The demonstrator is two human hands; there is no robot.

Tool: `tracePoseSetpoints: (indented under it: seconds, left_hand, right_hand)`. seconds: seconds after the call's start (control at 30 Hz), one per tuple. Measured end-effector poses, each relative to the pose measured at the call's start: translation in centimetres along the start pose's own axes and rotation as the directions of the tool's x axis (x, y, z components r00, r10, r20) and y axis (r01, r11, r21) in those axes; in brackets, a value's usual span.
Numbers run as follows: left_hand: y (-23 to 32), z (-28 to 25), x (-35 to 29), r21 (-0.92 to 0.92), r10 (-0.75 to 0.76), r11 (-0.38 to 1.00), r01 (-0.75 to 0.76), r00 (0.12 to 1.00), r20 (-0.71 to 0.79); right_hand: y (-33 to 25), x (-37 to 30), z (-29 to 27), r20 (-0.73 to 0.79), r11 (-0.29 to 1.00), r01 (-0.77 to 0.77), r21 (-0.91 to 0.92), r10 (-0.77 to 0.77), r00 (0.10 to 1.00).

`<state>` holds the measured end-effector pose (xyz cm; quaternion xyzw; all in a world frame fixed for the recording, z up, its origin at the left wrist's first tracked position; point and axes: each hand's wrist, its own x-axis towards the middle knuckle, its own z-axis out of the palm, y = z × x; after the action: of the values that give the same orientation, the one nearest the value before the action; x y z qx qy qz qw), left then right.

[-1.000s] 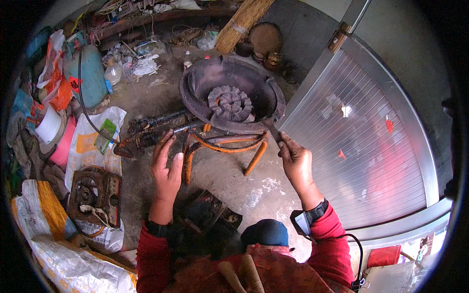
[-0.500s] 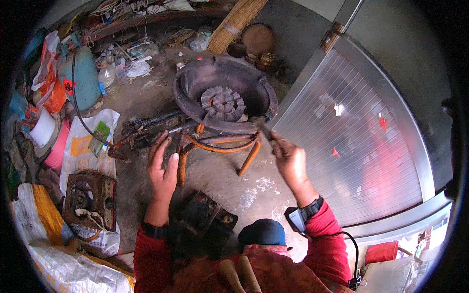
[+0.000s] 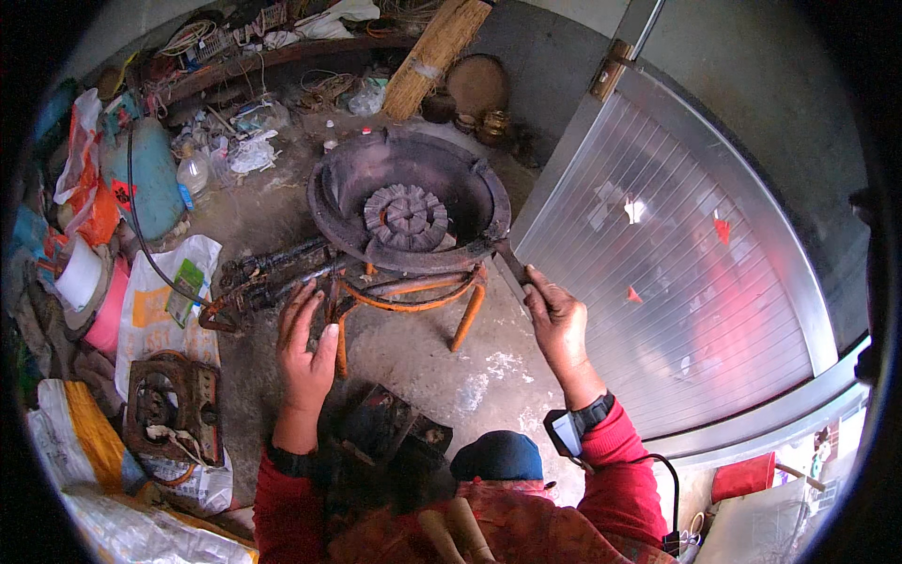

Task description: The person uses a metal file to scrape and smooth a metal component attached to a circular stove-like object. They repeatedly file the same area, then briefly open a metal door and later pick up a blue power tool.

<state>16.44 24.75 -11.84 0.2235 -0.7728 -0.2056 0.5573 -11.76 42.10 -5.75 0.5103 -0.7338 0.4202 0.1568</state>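
Now right hand grips stove's handle.

**Cluttered workshop floor beside a ribbed metal door**

A ribbed metal door fills the right side. A teal gas cylinder lies at far left near a clear plastic bottle. A small rusty burner sits on white sacks. A straw broom leans at the top.

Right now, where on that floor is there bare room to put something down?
Bare concrete lies below the burner stand, between the left hand and right hand. The left side is crowded with sacks, a small old stove and clutter.
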Motion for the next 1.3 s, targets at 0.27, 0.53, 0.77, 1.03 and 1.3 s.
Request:
tracePoseSetpoints:
  seconds: [0.27,0.53,0.77,1.03,1.3]
  left_hand:
    - [2.0,2.4,6.4,0.220,0.145,0.959,-0.179,0.976,0.162]
    - [2.0,4.0,7.5,0.314,0.163,0.917,-0.248,0.948,0.273]
    - [1.7,4.4,7.0,0.348,0.152,0.907,-0.238,0.955,0.255]
    - [1.5,4.7,7.2,0.361,0.170,0.901,-0.241,0.961,0.216]
    - [1.7,5.0,7.6,0.387,0.162,0.893,-0.230,0.966,0.200]
  right_hand:
    - [-1.1,1.2,0.0,0.102,0.960,0.047,-0.276,-0.020,0.995]
    - [-2.3,1.6,1.0,0.276,0.993,0.085,0.081,-0.104,0.955]
    - [3.6,2.4,-0.9,0.232,0.799,-0.441,0.410,0.376,0.897]
    - [7.7,12.4,0.7,0.510,0.633,-0.709,0.311,0.518,0.687]
    - [9.4,19.1,5.8,0.570,0.571,-0.774,0.275,0.551,0.609]
